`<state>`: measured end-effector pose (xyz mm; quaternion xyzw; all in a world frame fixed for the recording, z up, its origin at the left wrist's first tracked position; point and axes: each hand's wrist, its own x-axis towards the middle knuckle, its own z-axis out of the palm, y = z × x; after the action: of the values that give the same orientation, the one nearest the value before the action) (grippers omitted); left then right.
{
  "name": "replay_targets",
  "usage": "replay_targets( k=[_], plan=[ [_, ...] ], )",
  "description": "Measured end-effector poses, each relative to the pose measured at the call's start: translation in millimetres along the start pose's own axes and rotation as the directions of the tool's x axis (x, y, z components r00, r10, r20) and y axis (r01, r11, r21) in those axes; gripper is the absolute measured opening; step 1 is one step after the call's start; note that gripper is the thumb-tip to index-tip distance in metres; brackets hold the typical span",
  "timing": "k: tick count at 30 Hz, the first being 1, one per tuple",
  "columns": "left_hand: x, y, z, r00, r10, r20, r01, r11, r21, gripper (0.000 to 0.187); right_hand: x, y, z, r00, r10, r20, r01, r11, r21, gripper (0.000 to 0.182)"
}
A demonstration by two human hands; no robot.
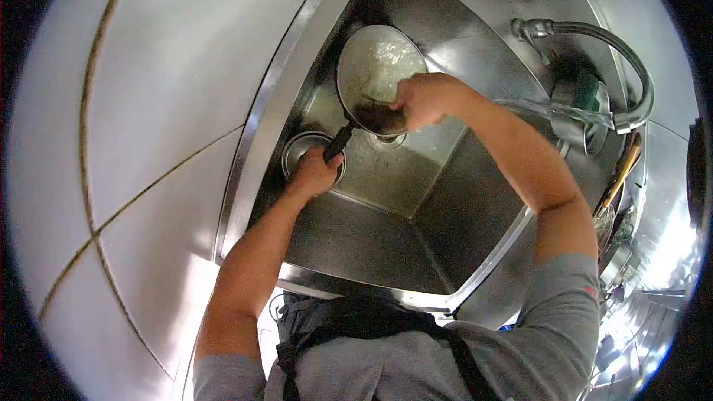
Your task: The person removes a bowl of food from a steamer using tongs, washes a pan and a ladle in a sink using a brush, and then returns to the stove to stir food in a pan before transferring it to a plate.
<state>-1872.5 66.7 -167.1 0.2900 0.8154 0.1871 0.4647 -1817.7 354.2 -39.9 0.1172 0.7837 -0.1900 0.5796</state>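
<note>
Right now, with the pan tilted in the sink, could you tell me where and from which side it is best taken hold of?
Probably by the black handle, coming from the lower left. The pan lies tilted with the handle sticking out toward the person, clear of the wet bowl. The left hand already wraps its end there, while the right hand works at the pan's rim inside the sink.

My surroundings: steel sink (386, 245), tap (601, 44) running at my right, pale tiled floor (148, 104) with dark grout at my left.
</note>
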Motion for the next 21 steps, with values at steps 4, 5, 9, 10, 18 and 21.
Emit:
replay_targets(
  k=[4, 5, 9, 10, 18, 21],
  plan=[
    [6, 2, -6, 1.0, -0.022, 0.011, 0.022, 0.998, -0.055, 0.044, 35, 26, 4, 0.929, 0.009, -0.37, -0.079, 0.981, -0.175, 0.046],
    [2, -2, -2, 1.0, 0.001, 0.015, 0.0, 0.999, -0.037, 0.044, 35, 27, 14, 0.93, -0.13, -0.343, 0.056, 0.974, -0.219, 0.043],
    [-4, 11, -10, 0.997, -0.037, 0.067, 0.039, 0.998, -0.04, 0.045, -14, -16, -22, 0.989, 0.063, -0.135, -0.047, 0.992, 0.114, 0.042],
    [-8, 14, -12, 0.997, -0.041, 0.062, 0.043, 0.999, -0.033, 0.045, 50, 19, 19, 0.885, 0.114, -0.452, -0.165, 0.983, -0.077, 0.044],
    [-3, 7, 1, 0.996, -0.056, 0.068, 0.053, 0.997, 0.053, 0.045, 20, 9, -12, 0.957, 0.189, -0.221, -0.174, 0.981, 0.088, 0.028],
    [-7, 18, -5, 0.992, -0.093, 0.085, 0.084, 0.99, 0.11, 0.045, 54, 28, 10, 0.908, -0.082, -0.41, -0.002, 0.98, -0.201, 0.028]
  ],
)
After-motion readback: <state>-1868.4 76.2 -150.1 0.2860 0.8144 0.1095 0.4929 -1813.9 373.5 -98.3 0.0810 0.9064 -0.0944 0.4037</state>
